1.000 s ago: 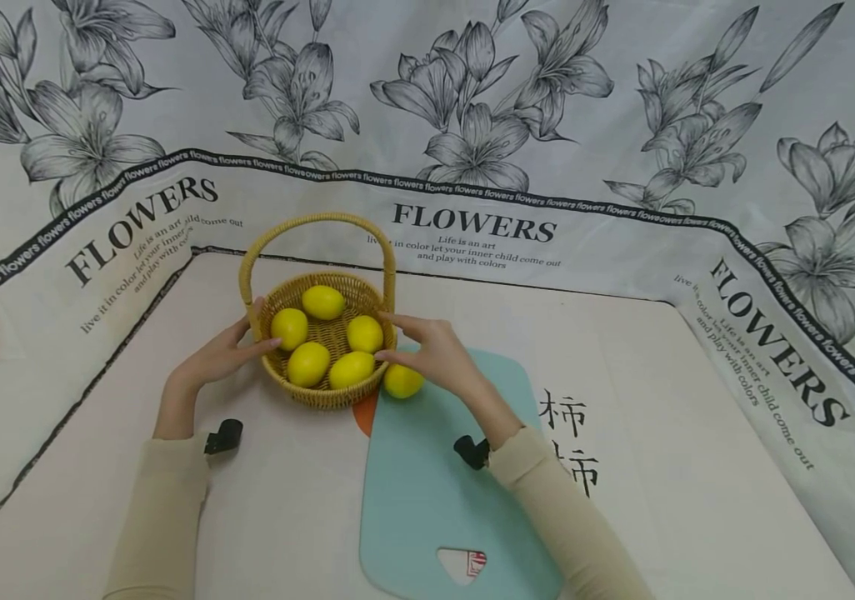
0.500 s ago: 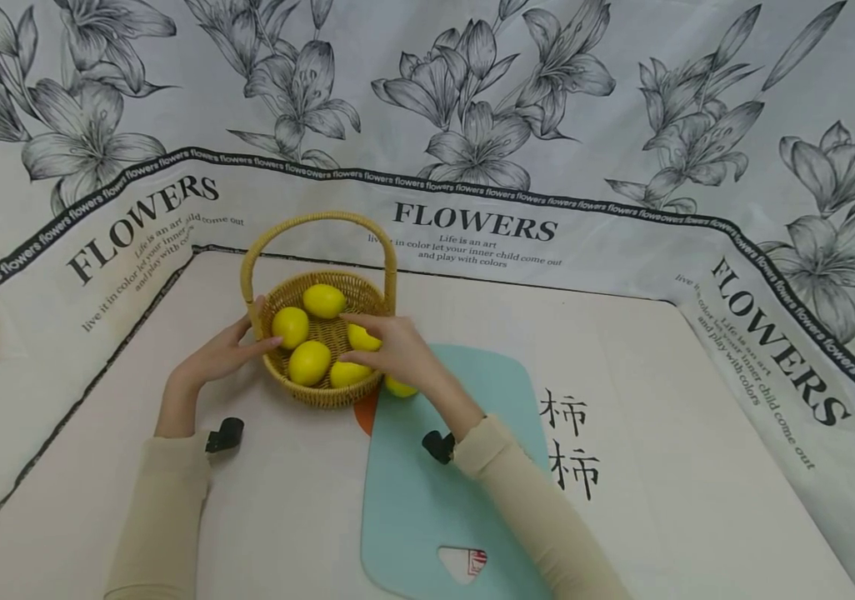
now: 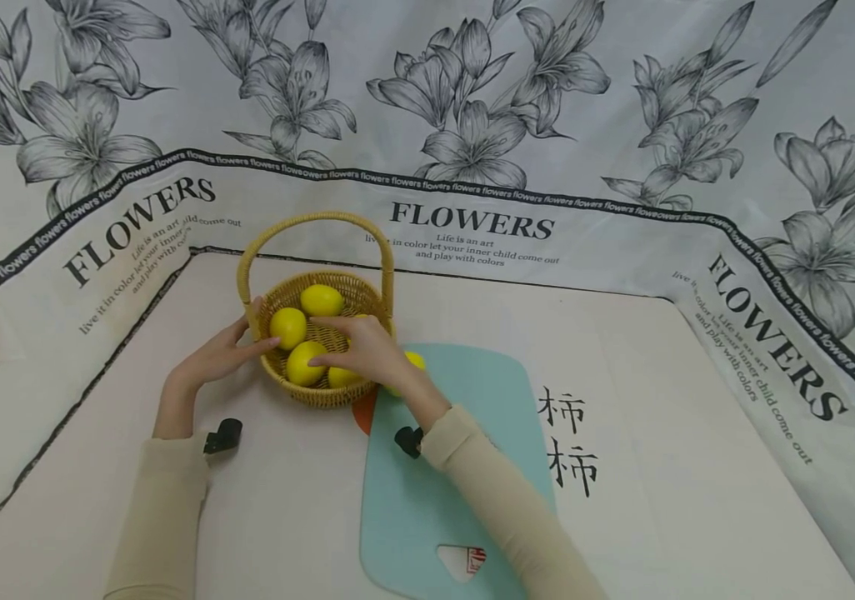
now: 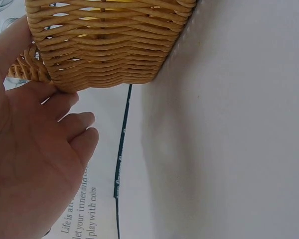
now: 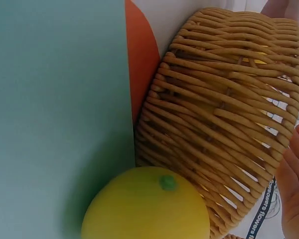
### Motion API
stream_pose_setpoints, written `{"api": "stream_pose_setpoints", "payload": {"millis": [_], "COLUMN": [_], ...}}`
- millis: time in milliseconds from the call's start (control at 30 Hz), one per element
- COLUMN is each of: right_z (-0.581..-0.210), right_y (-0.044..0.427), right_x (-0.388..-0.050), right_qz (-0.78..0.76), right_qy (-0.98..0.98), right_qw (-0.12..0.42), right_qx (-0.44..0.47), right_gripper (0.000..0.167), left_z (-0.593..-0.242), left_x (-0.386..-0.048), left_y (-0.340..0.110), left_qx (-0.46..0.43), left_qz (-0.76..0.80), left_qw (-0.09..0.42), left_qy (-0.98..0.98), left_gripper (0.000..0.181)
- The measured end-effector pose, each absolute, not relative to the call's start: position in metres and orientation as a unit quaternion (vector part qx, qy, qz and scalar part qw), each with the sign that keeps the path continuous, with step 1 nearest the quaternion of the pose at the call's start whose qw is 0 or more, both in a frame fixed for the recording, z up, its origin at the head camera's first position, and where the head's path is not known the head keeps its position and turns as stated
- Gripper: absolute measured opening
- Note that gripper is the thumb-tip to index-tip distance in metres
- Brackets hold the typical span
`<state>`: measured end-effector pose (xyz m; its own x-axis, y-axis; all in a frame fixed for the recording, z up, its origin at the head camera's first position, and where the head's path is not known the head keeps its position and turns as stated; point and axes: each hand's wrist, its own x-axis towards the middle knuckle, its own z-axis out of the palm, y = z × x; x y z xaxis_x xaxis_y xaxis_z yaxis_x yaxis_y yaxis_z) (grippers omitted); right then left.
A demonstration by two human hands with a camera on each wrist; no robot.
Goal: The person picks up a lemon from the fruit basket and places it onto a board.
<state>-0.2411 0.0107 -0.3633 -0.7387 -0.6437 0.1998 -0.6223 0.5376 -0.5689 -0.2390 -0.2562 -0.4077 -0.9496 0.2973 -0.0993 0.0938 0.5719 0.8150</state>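
A flower-printed cloth [image 3: 457, 158] backs the scene, and a pale tabletop [image 3: 277, 517] runs below it to a dark printed line. In the head view, the wicker basket [image 3: 322, 398] stands left of centre, beside the upper-left edge of a blue-green board [image 3: 397, 517]. The left hand [image 3: 219, 360] grips the basket's left side, thumb over the rim. The right hand [image 3: 367, 348] reaches over the lemons [image 3: 307, 363], thumb and finger parted; contact is unclear. Tabletop stretches rightward beyond the board. The left wrist view shows fingers bent against the wicker at upper left, with tabletop across the right half. In the right wrist view, a separate lemon [image 5: 144, 209] lies at bottom centre, beside the basket; the board fills the left.
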Motion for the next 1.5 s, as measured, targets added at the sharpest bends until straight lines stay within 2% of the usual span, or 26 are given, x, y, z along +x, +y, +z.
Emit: {"api": "stream_pose_setpoints", "payload": {"millis": [333,1233,1500], "right_z": [-0.374,-0.386,-0.389], "right_y": [-0.004,-0.02,-0.023], "right_x": [-0.247,-0.249,-0.25], "right_qz": [-0.291,-0.235,-0.212], "right_qy": [0.89,0.908,0.913], "right_qw": [0.057,0.06,0.044], "right_qx": [-0.347,-0.341,-0.345], "right_gripper": [0.065,0.061,0.06], "left_z": [-0.41,-0.409,-0.412], "left_x": [-0.239,-0.24,-0.242], "left_y": [-0.258,-0.257,-0.257], "left_qx": [0.111,0.122,0.117], "left_qz": [0.45,0.449,0.45], "left_qw": [0.114,0.106,0.106], "left_qy": [0.879,0.879,0.879], "left_gripper": [0.088,0.088,0.089]}}
